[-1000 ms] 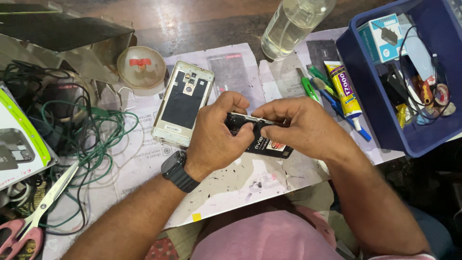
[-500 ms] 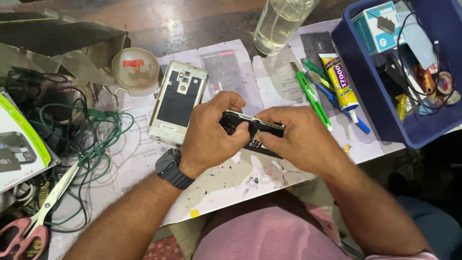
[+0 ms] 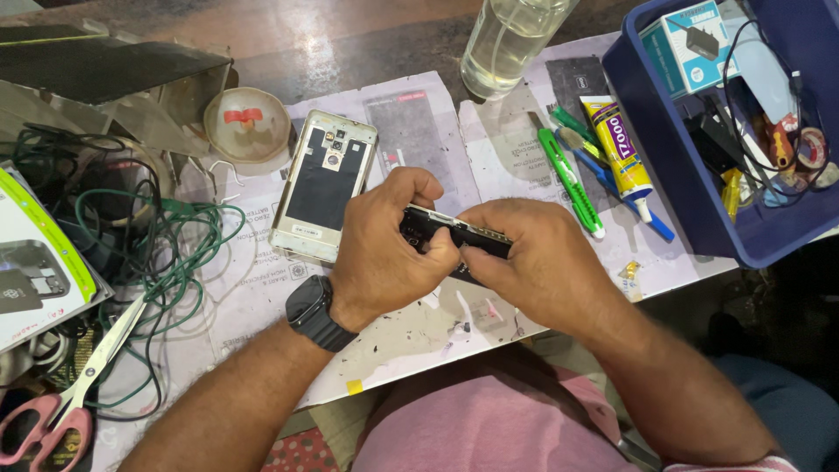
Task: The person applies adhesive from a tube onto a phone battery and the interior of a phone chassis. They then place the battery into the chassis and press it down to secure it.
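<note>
My left hand [image 3: 384,249] and right hand [image 3: 542,262]: both grips pinch the black slab-shaped phone body [image 3: 454,238], held above the paper-covered bench [image 3: 419,328] | keep thumbs at the seam, pressure even, no twisting | pale gold phone back shell [image 3: 322,185] lies just left.

A dark wooden bench [image 3: 367,44] is spread with printed paper sheets [image 3: 411,131]. On them lie a pale phone back frame [image 3: 322,185], a green utility knife [image 3: 570,182] and a yellow glue tube [image 3: 619,147]. A clear plastic bottle [image 3: 507,44] stands at the far edge, a blue plastic bin [image 3: 673,149] at the right edge; green wire [image 3: 175,253] and pink-handled scissors [image 3: 61,398] lie near the left edge.
</note>
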